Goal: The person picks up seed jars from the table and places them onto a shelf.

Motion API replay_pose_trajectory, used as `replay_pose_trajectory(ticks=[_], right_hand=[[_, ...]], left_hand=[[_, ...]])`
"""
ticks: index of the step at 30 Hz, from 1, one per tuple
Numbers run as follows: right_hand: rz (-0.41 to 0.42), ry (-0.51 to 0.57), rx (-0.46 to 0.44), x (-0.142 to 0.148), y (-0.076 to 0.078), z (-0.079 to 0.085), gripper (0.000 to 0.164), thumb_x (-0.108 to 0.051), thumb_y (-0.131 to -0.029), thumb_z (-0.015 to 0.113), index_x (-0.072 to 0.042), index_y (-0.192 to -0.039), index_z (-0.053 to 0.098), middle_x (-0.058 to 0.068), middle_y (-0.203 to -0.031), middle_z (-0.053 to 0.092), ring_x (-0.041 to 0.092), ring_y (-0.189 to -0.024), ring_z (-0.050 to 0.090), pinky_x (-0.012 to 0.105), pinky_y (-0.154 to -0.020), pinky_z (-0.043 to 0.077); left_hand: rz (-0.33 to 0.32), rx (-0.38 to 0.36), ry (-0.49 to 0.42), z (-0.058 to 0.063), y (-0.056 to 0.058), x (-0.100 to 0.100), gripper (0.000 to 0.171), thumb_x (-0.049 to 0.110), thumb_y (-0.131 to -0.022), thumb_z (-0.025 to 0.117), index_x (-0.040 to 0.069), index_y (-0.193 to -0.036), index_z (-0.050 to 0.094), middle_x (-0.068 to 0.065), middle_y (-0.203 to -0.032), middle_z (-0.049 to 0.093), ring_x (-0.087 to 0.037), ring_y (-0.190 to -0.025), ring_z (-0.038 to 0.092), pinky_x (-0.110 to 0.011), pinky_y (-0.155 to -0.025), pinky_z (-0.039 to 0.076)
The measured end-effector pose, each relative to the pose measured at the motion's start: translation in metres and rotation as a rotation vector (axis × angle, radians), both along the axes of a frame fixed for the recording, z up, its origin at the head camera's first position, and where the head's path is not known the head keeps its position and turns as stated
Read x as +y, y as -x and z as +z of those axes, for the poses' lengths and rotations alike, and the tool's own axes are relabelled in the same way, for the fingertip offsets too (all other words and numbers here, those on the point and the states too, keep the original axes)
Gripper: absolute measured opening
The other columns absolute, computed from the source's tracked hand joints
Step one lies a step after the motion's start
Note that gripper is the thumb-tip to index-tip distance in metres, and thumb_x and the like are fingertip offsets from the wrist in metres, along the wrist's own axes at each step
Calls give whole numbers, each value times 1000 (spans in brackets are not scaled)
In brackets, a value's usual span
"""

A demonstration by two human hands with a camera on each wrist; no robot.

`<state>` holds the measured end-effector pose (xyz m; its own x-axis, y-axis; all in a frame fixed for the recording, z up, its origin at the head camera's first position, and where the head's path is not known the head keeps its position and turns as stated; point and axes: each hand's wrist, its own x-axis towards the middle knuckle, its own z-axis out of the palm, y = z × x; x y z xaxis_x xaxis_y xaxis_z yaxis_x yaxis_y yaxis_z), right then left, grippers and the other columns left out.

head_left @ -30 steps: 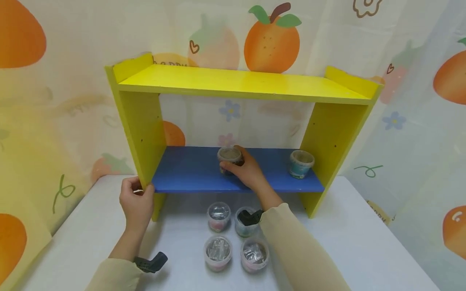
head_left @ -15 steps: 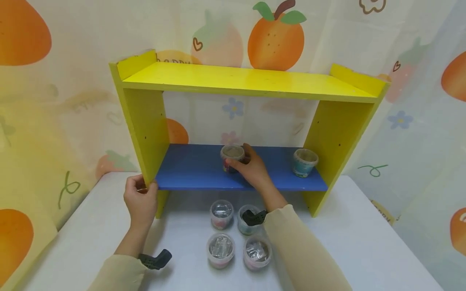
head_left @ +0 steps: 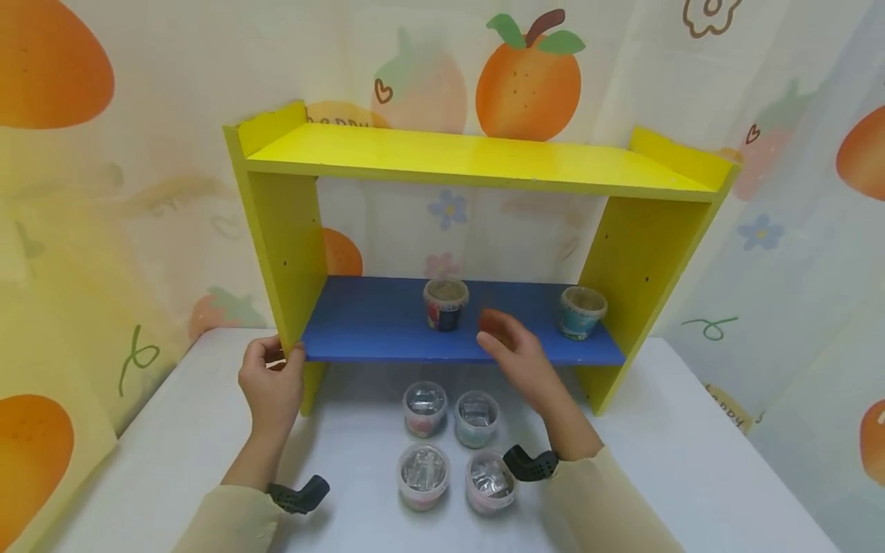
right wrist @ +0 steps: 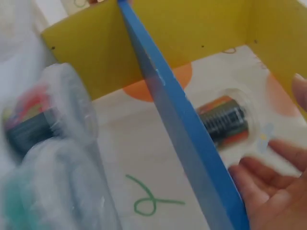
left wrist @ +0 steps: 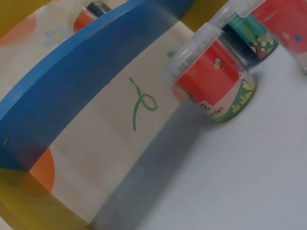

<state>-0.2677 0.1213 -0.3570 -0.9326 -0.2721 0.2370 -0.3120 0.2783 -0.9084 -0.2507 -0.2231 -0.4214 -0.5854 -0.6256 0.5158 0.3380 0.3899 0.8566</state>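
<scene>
A small tub with a dark and red label (head_left: 446, 311) stands upright near the middle of the blue shelf board (head_left: 376, 322). Just right of it, my right hand (head_left: 522, 361) is apart from the tub, fingers loosely curved and nothing in them. The right wrist view shows the relaxed fingers (right wrist: 268, 179) beside that tub (right wrist: 225, 120). My left hand (head_left: 273, 388) grips the front edge of the yellow shelf unit's left side panel (head_left: 270, 253), thumb near the blue board's corner. A turquoise-labelled tub (head_left: 582, 315) stands at the board's right end.
Several clear-lidded tubs stand in two rows on the white table below the shelf, among them a front-left tub (head_left: 423, 478) and a back-right tub (head_left: 476, 419). A yellow top board (head_left: 470, 157) spans above the blue one. A printed curtain (head_left: 173, 115) hangs behind.
My right hand has let go of the tub on the blue board and drawn back to the right and toward me. My left hand keeps its grip on the side panel.
</scene>
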Motion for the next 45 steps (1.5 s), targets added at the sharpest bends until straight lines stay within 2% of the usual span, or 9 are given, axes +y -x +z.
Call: replay_pose_trajectory(ticks=[4,6,8,11,14,17,20,31,45], right_hand=[[33,95,9,21,-23,-17,45,-24,-96,63,-1,-134,55,17,-126,65,15,-114,65,28,-97,51],[62,96,8,29,-30,-25,41,-18,-95,65,1,-130,58,20,-121,67,13,-107,67,23,-93,52],[99,59,-7,35,-32,-31,40,-16,-93,67,0,-129,60,20,-122,66,14,-108,67,23,-92,52],[153,-44,-31,39,-28,-39,46,-20,-90,71,-5,-132,59,17,-131,62,22,-119,62,31,-101,49],[222,-125,-87,40,-21,-48,57,-24,-89,73,-9,-140,52,15,-144,53,30,-134,49,43,-112,38],[286,-186,-132,39,-16,-59,70,-25,-88,74,-8,-148,43,14,-152,43,35,-142,37,52,-115,30],[325,-205,-167,38,-13,-68,76,-24,-86,75,-8,-151,37,14,-156,37,38,-144,33,55,-115,28],[296,-220,-242,35,-9,-90,81,-29,-84,77,-9,-151,37,10,-153,43,33,-141,39,54,-112,34],[286,-245,-256,35,-8,-93,79,-31,-85,77,-12,-150,38,9,-150,46,35,-140,41,56,-112,33]], left_hand=[[-4,-4,5,-4,2,0,23,9,-86,70,-6,-101,62,10,-86,58,-4,-78,55,-11,-66,46],[-4,-7,15,-4,2,0,22,10,-86,70,-5,-101,62,5,-87,60,-4,-78,55,-11,-66,46],[-1,-9,27,-3,2,0,23,10,-86,70,-5,-101,62,-1,-90,62,-3,-78,55,-11,-66,46],[0,-21,48,-2,3,-2,23,11,-87,69,-4,-103,61,-6,-93,63,-2,-79,54,-10,-66,45],[7,-35,58,-1,2,-4,24,11,-87,68,-5,-103,61,-9,-95,63,-1,-79,54,-8,-66,44],[16,-51,65,-1,0,-5,24,11,-87,68,-5,-104,61,-10,-97,64,0,-79,53,-8,-66,44],[20,-65,67,-1,0,-5,25,12,-87,68,-4,-105,61,-10,-98,63,0,-80,53,-8,-67,43],[12,-75,68,0,3,-5,25,12,-87,68,-3,-106,61,-8,-98,63,-2,-82,53,-10,-68,43],[4,-111,61,2,1,-3,27,15,-89,67,-2,-110,60,-10,-102,63,-5,-85,53,-11,-71,43]])
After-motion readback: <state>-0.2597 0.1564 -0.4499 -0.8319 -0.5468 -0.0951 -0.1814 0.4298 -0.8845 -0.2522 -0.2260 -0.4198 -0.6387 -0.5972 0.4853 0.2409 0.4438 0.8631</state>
